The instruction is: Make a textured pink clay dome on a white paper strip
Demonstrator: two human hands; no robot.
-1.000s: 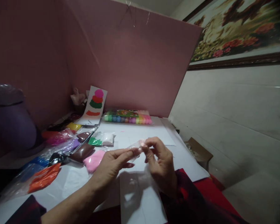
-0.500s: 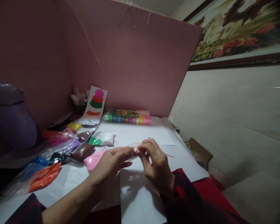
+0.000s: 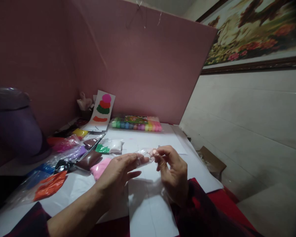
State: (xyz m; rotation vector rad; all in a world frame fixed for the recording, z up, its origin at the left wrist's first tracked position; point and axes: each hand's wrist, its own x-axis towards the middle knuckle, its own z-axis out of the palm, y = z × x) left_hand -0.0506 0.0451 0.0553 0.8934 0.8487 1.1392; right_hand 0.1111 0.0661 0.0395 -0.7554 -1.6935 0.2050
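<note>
Above the white paper, my left hand [image 3: 119, 169] pinches a small clear plastic bag [image 3: 141, 157] between thumb and fingers. My right hand [image 3: 172, 169] is closed at the bag's right end, its fingertips pinching a small lump of pale pink clay [image 3: 153, 152]. The lump sits at the edge of the bag; whether it is fully out of the plastic I cannot tell. Just left of my left hand lies a bag of brighter pink clay [image 3: 100, 168].
Bags of orange clay [image 3: 50, 185], brown clay [image 3: 90, 161], and green and white clay [image 3: 113, 146] lie at the left. A multicoloured clay pack [image 3: 138, 124] lies at the back beside a painted card [image 3: 102, 110]. A purple bin [image 3: 14, 131] stands far left; a cardboard box [image 3: 212, 159] is at right.
My right hand has moved right, drawing the pale pink lump away from my left hand. More of the clear bag now shows between the hands.
</note>
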